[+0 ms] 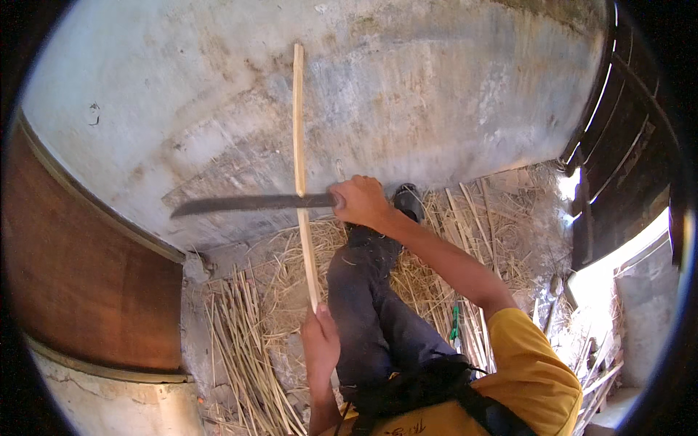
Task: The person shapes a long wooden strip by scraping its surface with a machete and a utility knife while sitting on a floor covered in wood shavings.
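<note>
Person seated on the floor, one leg in dark trousers (371,305) stretched away toward the far wall, foot in a dark shoe (408,200).

Left hand (320,349), near, low centre: grip clamped around the near end of a long pale strip of split cane (299,145). The strip runs from that hand up and away, nearly upright, its far tip showing against the grey plastered wall (436,87).

Right hand (360,202), farther off and to the right of the strip: grip wrapped tight on the handle of a long dark blade (251,203). The blade lies level, pointing left, and crosses the strip about midway along it; blade and strip touch at the crossing. Whether the edge has bitten in, I cannot tell.

Yellow sleeve (531,363) on the right arm.

Floor around the leg: loose straw and shavings (451,240), with a bundle of thin pale sticks (240,356) lying to the left. A brown wooden panel (80,269) stands at the far left. Dark slatted door (625,145) at the right, daylight behind it.
</note>
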`<action>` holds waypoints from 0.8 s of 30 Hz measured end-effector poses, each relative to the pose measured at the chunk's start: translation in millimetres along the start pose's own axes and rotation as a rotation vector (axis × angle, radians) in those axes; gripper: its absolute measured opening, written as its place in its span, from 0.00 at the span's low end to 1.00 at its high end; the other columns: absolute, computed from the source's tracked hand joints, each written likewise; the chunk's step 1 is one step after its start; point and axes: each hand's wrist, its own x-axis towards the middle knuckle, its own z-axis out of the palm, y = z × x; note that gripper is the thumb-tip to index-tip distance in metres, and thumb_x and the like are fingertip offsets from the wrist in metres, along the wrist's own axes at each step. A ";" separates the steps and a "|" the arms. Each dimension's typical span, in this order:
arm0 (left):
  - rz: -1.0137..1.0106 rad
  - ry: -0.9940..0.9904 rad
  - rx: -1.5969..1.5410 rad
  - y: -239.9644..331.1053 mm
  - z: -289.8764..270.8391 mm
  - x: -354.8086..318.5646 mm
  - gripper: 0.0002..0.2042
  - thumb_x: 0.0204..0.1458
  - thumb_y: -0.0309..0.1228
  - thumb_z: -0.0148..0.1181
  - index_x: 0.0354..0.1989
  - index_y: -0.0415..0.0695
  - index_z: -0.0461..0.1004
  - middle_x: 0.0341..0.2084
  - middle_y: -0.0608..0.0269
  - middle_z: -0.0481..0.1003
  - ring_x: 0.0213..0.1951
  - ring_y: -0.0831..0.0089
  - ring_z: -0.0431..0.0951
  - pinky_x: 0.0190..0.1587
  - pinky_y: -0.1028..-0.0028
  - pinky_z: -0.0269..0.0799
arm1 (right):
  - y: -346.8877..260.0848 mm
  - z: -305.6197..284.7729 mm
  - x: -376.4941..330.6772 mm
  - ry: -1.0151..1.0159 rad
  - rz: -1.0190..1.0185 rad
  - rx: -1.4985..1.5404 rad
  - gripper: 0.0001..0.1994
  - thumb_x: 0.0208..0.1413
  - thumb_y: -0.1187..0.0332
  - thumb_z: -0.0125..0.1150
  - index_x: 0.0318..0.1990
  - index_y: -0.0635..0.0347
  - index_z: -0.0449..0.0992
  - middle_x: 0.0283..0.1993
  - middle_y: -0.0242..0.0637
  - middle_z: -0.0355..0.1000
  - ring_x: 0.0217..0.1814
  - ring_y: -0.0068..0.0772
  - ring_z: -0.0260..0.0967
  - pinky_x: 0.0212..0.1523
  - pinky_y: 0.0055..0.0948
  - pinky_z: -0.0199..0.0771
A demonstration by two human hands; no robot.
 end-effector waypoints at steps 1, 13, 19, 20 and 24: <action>0.014 0.002 -0.004 2.6 -4.2 2.9 0.17 0.71 0.35 0.43 0.39 0.33 0.70 0.18 0.50 0.67 0.20 0.55 0.69 0.26 0.58 0.62 | 10.2 0.8 13.1 0.078 0.086 0.043 0.07 0.41 0.65 0.64 0.29 0.54 0.81 0.21 0.46 0.75 0.25 0.51 0.77 0.27 0.45 0.76; -0.045 -0.031 0.091 -15.7 -2.8 -0.1 0.16 0.70 0.34 0.44 0.43 0.32 0.71 0.21 0.48 0.69 0.23 0.54 0.72 0.28 0.58 0.63 | 15.1 1.5 27.7 -0.012 0.055 -0.001 0.06 0.40 0.63 0.64 0.26 0.53 0.80 0.22 0.46 0.74 0.29 0.54 0.77 0.33 0.52 0.77; -0.037 0.024 0.078 -12.2 -14.5 4.7 0.15 0.70 0.33 0.45 0.40 0.32 0.71 0.19 0.49 0.69 0.21 0.55 0.72 0.28 0.57 0.64 | 15.6 9.1 32.9 0.071 0.159 0.051 0.08 0.40 0.62 0.65 0.28 0.53 0.80 0.22 0.46 0.75 0.29 0.54 0.77 0.30 0.49 0.76; -0.033 0.029 0.079 -11.7 -14.6 4.2 0.15 0.70 0.33 0.45 0.40 0.32 0.71 0.19 0.49 0.69 0.21 0.55 0.72 0.28 0.57 0.64 | 10.5 6.5 31.8 0.086 0.195 0.020 0.08 0.41 0.62 0.65 0.28 0.53 0.80 0.22 0.45 0.75 0.29 0.53 0.77 0.29 0.48 0.75; -0.147 -0.080 -0.180 1.8 -9.3 6.4 0.15 0.70 0.38 0.47 0.40 0.36 0.70 0.16 0.62 0.66 0.17 0.73 0.67 0.21 0.66 0.64 | 12.2 -7.3 23.2 0.060 0.149 -0.034 0.06 0.42 0.62 0.65 0.27 0.52 0.80 0.21 0.43 0.75 0.26 0.51 0.77 0.27 0.50 0.74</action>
